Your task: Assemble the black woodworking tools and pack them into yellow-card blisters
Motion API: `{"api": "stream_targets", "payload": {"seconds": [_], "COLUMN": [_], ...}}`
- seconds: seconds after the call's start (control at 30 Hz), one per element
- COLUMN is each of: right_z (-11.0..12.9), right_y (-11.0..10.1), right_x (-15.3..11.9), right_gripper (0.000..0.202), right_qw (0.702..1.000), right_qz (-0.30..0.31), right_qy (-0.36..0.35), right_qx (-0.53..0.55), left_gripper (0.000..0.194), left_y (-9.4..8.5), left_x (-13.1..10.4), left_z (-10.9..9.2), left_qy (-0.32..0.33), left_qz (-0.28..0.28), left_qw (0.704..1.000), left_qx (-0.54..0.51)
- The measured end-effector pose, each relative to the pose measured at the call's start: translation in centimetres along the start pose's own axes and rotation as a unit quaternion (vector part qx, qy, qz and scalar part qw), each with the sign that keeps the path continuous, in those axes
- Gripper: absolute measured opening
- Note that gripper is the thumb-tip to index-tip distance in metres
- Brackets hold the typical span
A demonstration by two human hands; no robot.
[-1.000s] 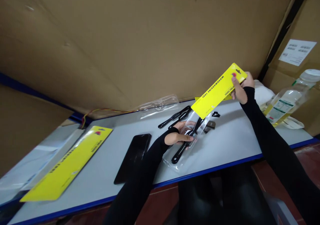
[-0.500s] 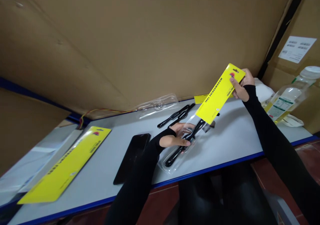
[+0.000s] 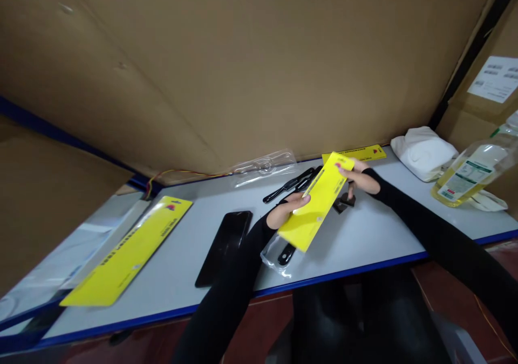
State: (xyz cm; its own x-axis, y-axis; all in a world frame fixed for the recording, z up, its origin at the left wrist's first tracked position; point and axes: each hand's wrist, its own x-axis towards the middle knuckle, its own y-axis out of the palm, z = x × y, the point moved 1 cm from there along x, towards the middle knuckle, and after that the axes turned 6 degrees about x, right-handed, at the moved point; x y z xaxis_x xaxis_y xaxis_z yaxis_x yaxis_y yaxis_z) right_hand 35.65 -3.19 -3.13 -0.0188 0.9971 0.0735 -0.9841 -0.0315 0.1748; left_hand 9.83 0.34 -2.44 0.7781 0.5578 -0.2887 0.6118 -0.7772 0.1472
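Note:
My right hand (image 3: 361,178) pinches the upper end of a yellow backing card (image 3: 318,207) printed as a woodworking tool. Around the card's left edge closes my left hand (image 3: 285,213), its thumb on the card's face and its fingers hidden behind. Beneath the card is a clear plastic blister shell (image 3: 270,256), and the end of a black spokeshave (image 3: 286,254) pokes out at the bottom. Several small dark flat pieces (image 3: 343,203) lie just under my right hand. Loose black spokeshaves (image 3: 281,188) rest behind my left hand, partly covered.
A black phone (image 3: 224,249) lies left of my arm, and another yellow card (image 3: 129,251) farther left. Against the cardboard wall are an open clear shell (image 3: 265,167) and a third yellow card (image 3: 366,152). A white bundle (image 3: 423,151) and a bottle of yellow liquid (image 3: 465,178) stand right.
My right hand has brought the yellow card down and left over the blister shell, covering most of the spokeshave. My left thumb has shifted from the shell onto the card.

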Motion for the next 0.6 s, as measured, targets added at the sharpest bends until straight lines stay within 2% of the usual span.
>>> {"api": "stream_targets", "payload": {"seconds": [0.07, 0.13, 0.27, 0.37, 0.43, 0.5, 0.57, 0.6], "right_z": [-1.3, -2.1, -1.9, -1.6, -1.6, -1.7, -1.7, -1.6], "right_y": [1.5, 1.9, 0.4, -0.7, -1.2, -1.8, -2.4, -2.8], "right_x": [-0.8, -1.1, -0.4, 0.2, 0.4, 0.4, 0.5, 0.6], "right_gripper": [0.057, 0.056, 0.062, 0.07, 0.072, 0.069, 0.063, 0.06], "right_qw": [0.997, 0.995, 0.996, 0.996, 0.995, 0.99, 0.975, 0.964], "right_qz": [0.04, 0.05, 0.006, -0.037, -0.049, -0.048, -0.061, -0.072], "right_qy": [0.063, 0.089, 0.089, 0.083, 0.059, 0.038, 0.018, 0.008], "right_qx": [0.003, 0.003, 0.01, -0.025, -0.07, -0.129, -0.211, -0.255], "left_gripper": [0.055, 0.053, 0.063, 0.06, 0.049, 0.038, 0.031, 0.029], "left_y": [-0.3, -0.5, -0.7, -1.5, -2.8, -4.6, -6.7, -7.7], "left_x": [0.5, 0.8, 0.8, 0.0, -1.7, -4.4, -7.9, -9.6], "left_z": [0.2, 0.5, 0.1, -1.4, -2.9, -4.1, -4.7, -4.7], "left_qy": [-0.009, -0.013, 0.029, 0.044, 0.044, 0.032, 0.002, -0.017], "left_qz": [0.001, -0.003, -0.057, -0.142, -0.21, -0.285, -0.383, -0.445], "left_qw": [1.0, 1.0, 0.998, 0.989, 0.977, 0.958, 0.924, 0.894], "left_qx": [-0.023, -0.026, -0.018, -0.017, -0.012, 0.002, 0.027, 0.047]}}
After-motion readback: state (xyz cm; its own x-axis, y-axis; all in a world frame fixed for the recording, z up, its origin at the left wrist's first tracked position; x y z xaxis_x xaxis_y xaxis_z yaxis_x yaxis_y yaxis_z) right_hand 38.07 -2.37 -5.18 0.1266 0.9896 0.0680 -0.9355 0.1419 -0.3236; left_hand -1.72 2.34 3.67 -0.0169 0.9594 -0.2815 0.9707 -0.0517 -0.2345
